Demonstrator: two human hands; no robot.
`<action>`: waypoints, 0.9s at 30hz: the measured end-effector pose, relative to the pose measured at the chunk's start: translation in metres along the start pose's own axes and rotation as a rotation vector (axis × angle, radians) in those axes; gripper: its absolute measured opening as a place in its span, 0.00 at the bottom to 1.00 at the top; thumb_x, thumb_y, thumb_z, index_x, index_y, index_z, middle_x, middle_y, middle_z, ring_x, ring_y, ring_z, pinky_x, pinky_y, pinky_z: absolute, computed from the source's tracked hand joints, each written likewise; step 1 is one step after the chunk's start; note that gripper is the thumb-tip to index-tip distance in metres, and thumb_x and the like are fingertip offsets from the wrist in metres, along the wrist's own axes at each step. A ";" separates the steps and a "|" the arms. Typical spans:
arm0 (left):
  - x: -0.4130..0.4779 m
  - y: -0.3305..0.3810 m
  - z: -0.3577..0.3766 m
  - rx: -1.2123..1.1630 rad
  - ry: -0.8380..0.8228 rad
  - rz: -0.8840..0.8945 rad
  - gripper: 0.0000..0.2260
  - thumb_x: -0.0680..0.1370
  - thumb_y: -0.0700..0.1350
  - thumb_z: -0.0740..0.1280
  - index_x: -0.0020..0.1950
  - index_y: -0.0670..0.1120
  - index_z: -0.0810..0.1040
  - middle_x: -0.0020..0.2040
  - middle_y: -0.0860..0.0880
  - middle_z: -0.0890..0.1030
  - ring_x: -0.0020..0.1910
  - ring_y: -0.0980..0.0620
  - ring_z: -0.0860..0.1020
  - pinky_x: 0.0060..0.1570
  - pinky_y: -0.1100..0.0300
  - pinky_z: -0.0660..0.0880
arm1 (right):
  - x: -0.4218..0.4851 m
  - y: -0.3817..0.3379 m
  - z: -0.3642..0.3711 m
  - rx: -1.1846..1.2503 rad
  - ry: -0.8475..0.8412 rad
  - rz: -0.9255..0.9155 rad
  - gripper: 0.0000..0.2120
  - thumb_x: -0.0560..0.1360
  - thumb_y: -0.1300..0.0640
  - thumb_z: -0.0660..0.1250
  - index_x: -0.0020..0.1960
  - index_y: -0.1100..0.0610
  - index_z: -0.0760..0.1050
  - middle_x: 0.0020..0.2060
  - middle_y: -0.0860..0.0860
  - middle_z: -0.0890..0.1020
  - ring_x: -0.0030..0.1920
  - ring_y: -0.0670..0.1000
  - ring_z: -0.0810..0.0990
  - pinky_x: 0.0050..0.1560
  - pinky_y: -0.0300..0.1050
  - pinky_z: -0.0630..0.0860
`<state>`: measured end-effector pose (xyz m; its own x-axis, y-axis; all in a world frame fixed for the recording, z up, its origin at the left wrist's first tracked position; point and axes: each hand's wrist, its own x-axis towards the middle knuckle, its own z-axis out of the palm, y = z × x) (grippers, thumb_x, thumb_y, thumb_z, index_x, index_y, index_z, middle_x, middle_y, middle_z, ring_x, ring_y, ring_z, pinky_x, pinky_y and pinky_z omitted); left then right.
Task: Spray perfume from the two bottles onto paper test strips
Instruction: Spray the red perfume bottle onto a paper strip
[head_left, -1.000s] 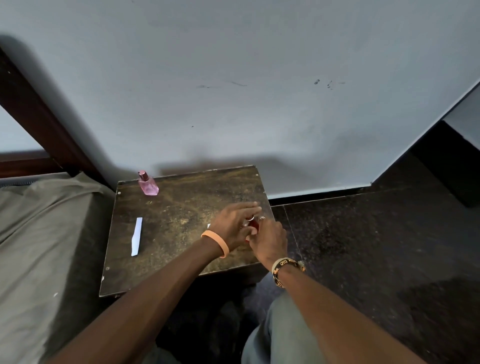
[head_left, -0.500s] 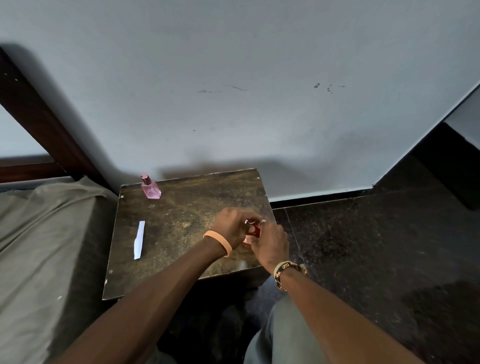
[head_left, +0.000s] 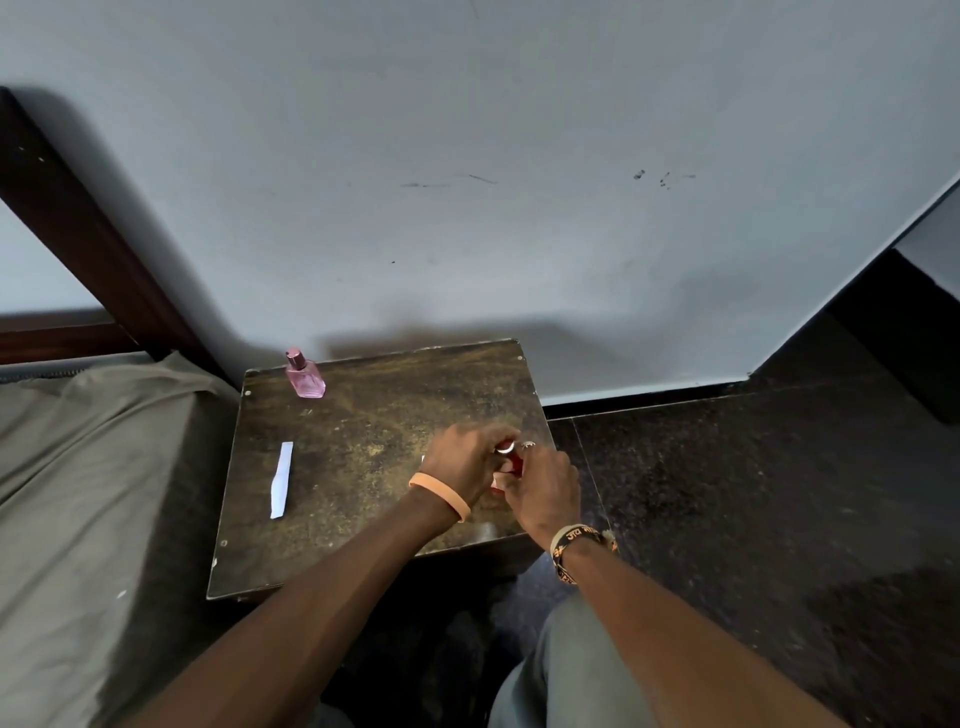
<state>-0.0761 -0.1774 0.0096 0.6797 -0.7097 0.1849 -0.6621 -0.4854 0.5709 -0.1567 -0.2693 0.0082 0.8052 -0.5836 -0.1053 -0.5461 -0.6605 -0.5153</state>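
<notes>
- A grey-green bed sheet (head_left: 78, 467) is seen along the left edge of the frame, with a dark wooden bed frame (head_left: 88, 234) rising above it at upper left.
- A white paper strip (head_left: 281, 480) is laid flat on the left part of a small dark table (head_left: 363, 519), well apart from both hands.
- A pink bottle (head_left: 305, 376) is stood upright at the table's far left corner, close to the wall, untouched.
- The left hand (head_left: 462, 460), marked by an orange wristband (head_left: 441, 493), is held over the table's right side; its fingers are curled around the top of a red bottle (head_left: 513, 461).
- The red bottle is held between the two hands, just above the table's right edge; only a silver top and a patch of red are shown, and the rest is hidden.
- The right hand (head_left: 545, 493), with a ring (head_left: 528, 444) and a lettered bracelet (head_left: 576, 545), is wrapped around the bottle's lower part, fingers bent.
- A dark speckled floor (head_left: 753, 493) is spread across the right of the frame.
</notes>
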 end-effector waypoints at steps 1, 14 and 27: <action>0.000 -0.001 0.000 0.000 -0.001 -0.010 0.15 0.70 0.37 0.73 0.56 0.47 0.83 0.49 0.49 0.85 0.48 0.49 0.83 0.48 0.54 0.79 | 0.000 0.000 0.000 -0.001 0.002 0.000 0.06 0.74 0.54 0.74 0.49 0.55 0.82 0.44 0.53 0.85 0.47 0.53 0.83 0.48 0.46 0.81; 0.000 -0.002 -0.002 0.077 -0.004 -0.100 0.17 0.71 0.51 0.73 0.59 0.49 0.80 0.50 0.49 0.84 0.49 0.48 0.81 0.48 0.52 0.78 | 0.000 0.000 0.001 -0.004 0.004 -0.002 0.09 0.73 0.53 0.75 0.49 0.57 0.82 0.43 0.54 0.84 0.46 0.54 0.83 0.47 0.46 0.80; 0.021 0.005 -0.015 0.170 -0.248 0.199 0.16 0.74 0.38 0.70 0.61 0.47 0.80 0.57 0.48 0.83 0.56 0.48 0.80 0.53 0.55 0.77 | 0.002 0.001 0.003 0.000 0.012 0.014 0.13 0.73 0.56 0.75 0.56 0.58 0.81 0.51 0.55 0.84 0.53 0.55 0.83 0.55 0.47 0.80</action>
<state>-0.0600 -0.1869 0.0284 0.4486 -0.8912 0.0674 -0.8313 -0.3883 0.3978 -0.1548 -0.2695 0.0054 0.7943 -0.5988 -0.1023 -0.5576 -0.6519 -0.5138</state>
